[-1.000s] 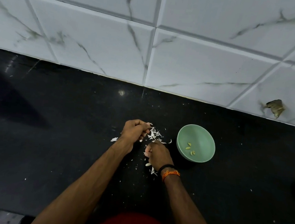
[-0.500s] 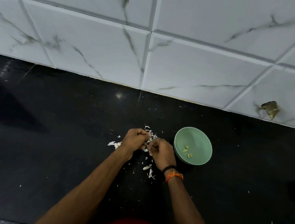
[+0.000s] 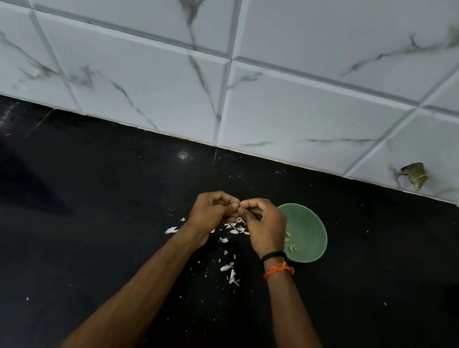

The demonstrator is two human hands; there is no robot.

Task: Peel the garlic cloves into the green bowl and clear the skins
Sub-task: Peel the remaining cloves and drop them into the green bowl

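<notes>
Both hands meet fingertip to fingertip above the counter (image 3: 69,241), the left hand (image 3: 209,214) and right hand (image 3: 265,227) curled, pinching something too small to identify. Skins (image 3: 235,229) lie scattered beneath them. The bowl (image 3: 311,236), just right of the right hand near the counter's back edge, holds peeled cloves (image 3: 291,246).

Our left hand (image 3: 211,215) and right hand (image 3: 265,227) meet, fingers (image 3: 233,205) curled, above skins (image 3: 234,229) on the table (image 3: 73,212), beside the bowl (image 3: 311,236).

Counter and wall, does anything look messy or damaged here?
Yes. White garlic skins lie scattered on the black counter beneath the hands, outside the green bowl. One wall tile shows a chipped, brownish hole.
</notes>
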